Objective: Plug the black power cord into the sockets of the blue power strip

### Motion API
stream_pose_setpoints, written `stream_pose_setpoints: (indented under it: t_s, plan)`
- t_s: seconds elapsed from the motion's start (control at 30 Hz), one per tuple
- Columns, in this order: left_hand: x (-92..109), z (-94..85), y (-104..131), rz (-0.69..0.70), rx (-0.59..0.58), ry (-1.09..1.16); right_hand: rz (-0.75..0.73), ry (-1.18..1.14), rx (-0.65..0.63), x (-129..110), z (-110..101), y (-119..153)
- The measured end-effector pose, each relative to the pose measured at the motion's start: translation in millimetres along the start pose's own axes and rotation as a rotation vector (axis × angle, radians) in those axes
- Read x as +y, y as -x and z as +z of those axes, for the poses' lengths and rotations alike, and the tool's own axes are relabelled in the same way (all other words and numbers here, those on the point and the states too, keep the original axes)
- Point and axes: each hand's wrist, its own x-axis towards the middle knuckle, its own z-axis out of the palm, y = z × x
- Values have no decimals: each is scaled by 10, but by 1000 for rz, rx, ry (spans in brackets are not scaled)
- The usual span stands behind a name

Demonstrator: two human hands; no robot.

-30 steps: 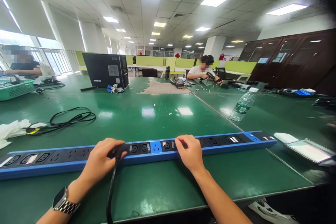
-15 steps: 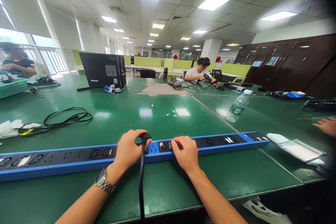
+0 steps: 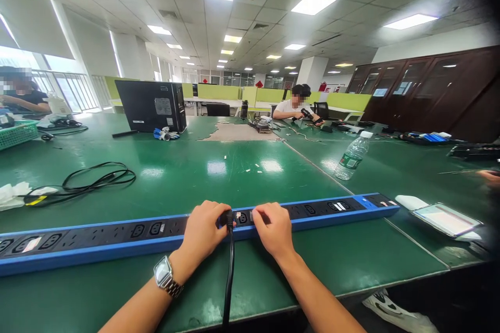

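Note:
A long blue-and-black power strip (image 3: 97,239) lies across the green table in front of me, with a row of black sockets along its top. My left hand (image 3: 205,226), with a watch on its wrist, is closed around a black power plug (image 3: 229,217) and holds it against the strip's middle. From the plug, a thick black cord (image 3: 228,281) runs down past the table's front edge. Just right of the plug, my right hand (image 3: 274,226) has its fingers curled on the strip, thumb against the top face. Whether the plug's pins are in a socket is hidden.
A water bottle (image 3: 351,157) stands beyond the strip, and a phone-like device (image 3: 447,219) lies past its right end. At left are a coiled black cable (image 3: 99,177) and a green basket (image 3: 17,134). A computer tower (image 3: 150,106) stands farther back. Other people sit around the table.
My left hand has moved a little right with the plug, over the blue socket and closer to my right hand. The right hand keeps its place on the strip.

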Motion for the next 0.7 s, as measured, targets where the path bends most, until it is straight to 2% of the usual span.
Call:
stream_pose_setpoints:
  t_s: [0.33, 0.4, 0.57, 0.7]
  plan:
    - [-14, 42, 40, 28, 18, 3, -111, -31, -43, -75, -4, 16]
    - [-19, 42, 41, 33, 53, 38, -128, -36, -50, -86, -9, 18]
    - [-27, 41, 44, 34, 241, 183, -202, -112, -76, -147, -28, 23]
    - [21, 50, 53, 66, 272, 136, -259, -181, -88, -188, -31, 28]
